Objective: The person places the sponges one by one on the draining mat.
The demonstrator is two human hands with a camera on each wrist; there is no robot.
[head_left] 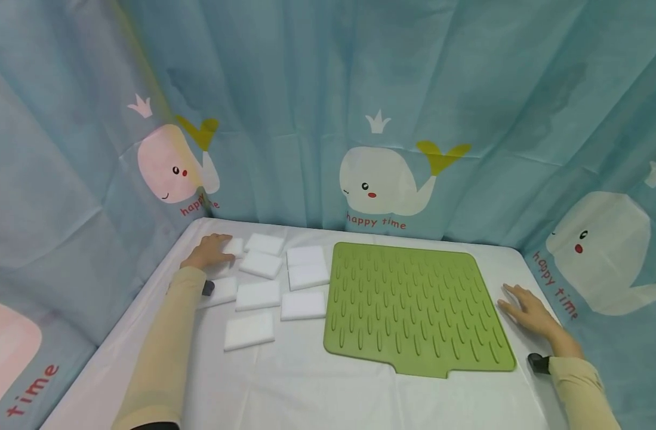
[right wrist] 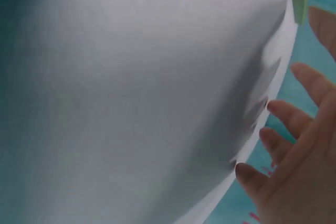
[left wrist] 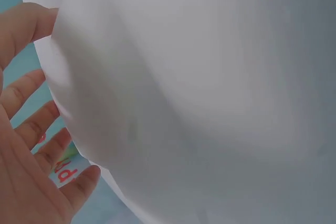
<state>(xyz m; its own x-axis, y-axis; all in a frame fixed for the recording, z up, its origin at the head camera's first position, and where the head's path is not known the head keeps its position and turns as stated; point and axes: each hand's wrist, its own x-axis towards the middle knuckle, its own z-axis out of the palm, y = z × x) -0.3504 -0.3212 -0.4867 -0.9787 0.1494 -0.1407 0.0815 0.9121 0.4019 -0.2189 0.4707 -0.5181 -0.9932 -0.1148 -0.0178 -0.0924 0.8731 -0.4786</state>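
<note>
My left hand [head_left: 206, 252] is at the back left of the table, its fingertips at a small white sponge block [head_left: 233, 246]. The head view does not settle whether they touch it. In the left wrist view the fingers of that hand [left wrist: 31, 124] are spread and loosely bent, with nothing gripped. Several more flat white sponge blocks [head_left: 258, 295] lie to its right and nearer the front. A green ridged silicone mat [head_left: 413, 304] lies flat right of the blocks. Beyond the mat's right edge, my right hand [head_left: 527, 310] rests low over the cloth, fingers apart and holding nothing.
A white cloth [head_left: 317, 388] covers the table. Blue curtains [head_left: 285, 119] with printed whales rise along the back and both sides. Dark wrist bands [head_left: 538, 363] sit at the beige sleeves [head_left: 163, 346].
</note>
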